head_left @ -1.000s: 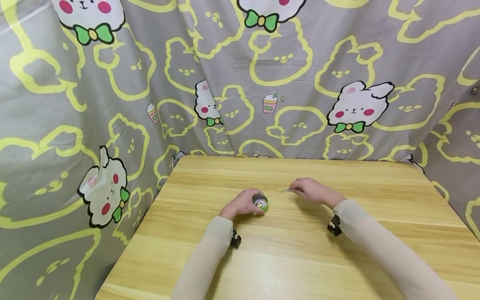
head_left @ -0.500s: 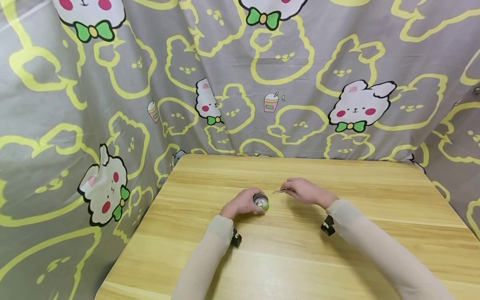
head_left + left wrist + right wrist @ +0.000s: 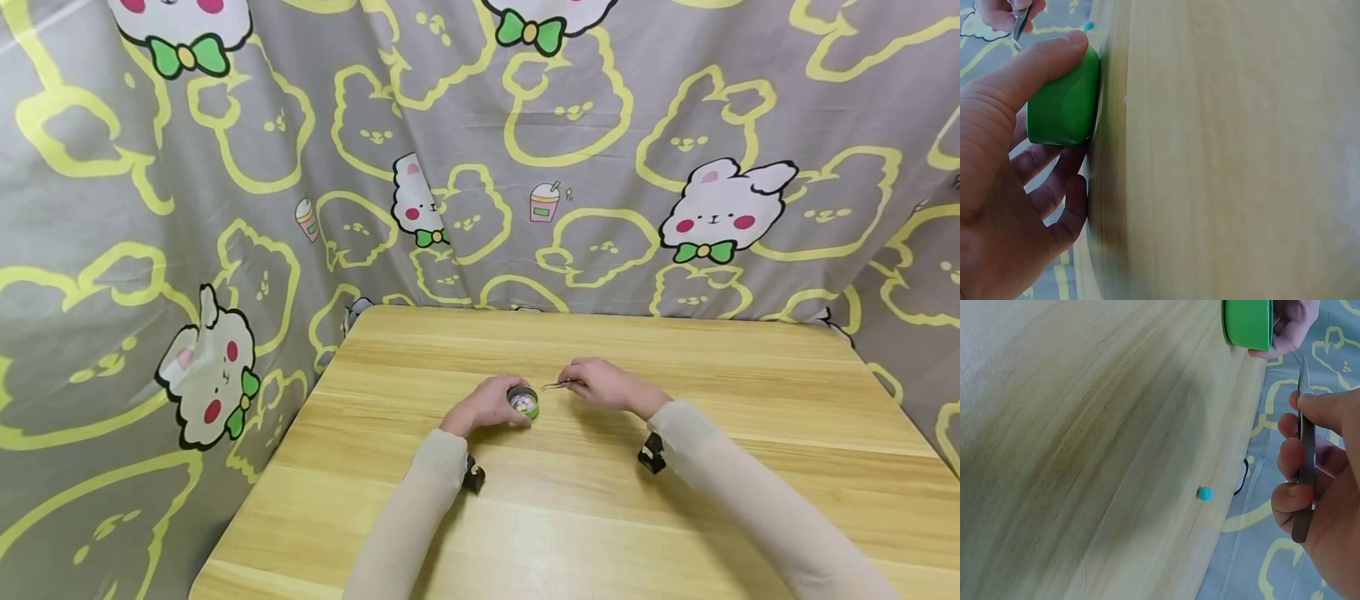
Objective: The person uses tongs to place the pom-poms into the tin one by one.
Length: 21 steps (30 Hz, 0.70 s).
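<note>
We see a small green tub [image 3: 522,402] standing on the wooden table [image 3: 675,500], a little left of its middle, with our left hand [image 3: 483,406] wrapped round it: in the left wrist view the thumb lies along the top of the tub [image 3: 1065,103] and the other fingers curl under its far side, so the tub is gripped and held down on the table. The tub is round and low, with a bright green wall, and from above its open top shows small pale and coloured bits that are too tiny for us to name. Just to its right, near but not touching, our right hand [image 3: 603,385] pinches a pair of thin metal tweezers [image 3: 557,385] between thumb and fingers; the tips point left toward the tub's rim and stop just short of it. In the right wrist view the tweezers [image 3: 1304,450] run along the curled fingers of that hand [image 3: 1325,487], and a tiny blue bead [image 3: 1204,494] lies alone on the table, apart from the tub [image 3: 1247,324]. A printed grey and yellow cloth [image 3: 225,167] hangs behind the table.
</note>
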Each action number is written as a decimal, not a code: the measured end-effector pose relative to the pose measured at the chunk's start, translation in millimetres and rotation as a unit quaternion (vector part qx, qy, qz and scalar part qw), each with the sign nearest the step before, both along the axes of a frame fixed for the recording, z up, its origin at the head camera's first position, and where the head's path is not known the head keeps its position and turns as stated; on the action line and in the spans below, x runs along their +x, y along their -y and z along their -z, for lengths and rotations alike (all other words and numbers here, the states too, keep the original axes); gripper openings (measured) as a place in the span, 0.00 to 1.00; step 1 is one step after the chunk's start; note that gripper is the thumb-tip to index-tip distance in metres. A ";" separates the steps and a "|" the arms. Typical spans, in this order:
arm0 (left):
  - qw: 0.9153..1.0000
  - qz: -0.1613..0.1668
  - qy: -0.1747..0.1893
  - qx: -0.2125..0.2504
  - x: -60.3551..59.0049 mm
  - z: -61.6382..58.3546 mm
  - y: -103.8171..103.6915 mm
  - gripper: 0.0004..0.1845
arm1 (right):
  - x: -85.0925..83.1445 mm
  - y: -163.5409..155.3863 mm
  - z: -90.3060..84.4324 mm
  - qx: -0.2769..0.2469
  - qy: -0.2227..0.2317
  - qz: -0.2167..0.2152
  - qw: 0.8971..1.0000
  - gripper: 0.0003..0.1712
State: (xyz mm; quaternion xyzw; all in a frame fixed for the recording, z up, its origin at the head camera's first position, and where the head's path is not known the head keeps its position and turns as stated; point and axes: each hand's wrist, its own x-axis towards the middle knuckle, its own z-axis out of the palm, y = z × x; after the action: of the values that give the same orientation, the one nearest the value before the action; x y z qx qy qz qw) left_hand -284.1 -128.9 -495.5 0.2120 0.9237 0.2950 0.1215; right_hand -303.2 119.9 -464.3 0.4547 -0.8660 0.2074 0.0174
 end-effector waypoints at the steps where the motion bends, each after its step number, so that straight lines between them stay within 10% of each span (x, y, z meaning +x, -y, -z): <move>1: 1.000 0.001 0.000 0.001 -0.2 -0.1 -0.1 0.30 | -0.4 0.1 0.6 0.000 0.000 0.001 1.000 0.08; 21: 1.000 -0.001 0.007 0.010 -1.7 2.4 2.3 0.30 | -1.6 -6.5 -2.8 -0.010 0.030 0.038 0.999 0.09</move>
State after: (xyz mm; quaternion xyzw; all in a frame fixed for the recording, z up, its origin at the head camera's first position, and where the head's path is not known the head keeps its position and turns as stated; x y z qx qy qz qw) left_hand -285.9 -131.2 -497.9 0.2099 0.9200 0.3062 0.1255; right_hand -304.9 126.4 -461.5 0.4147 -0.8808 0.2283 0.0040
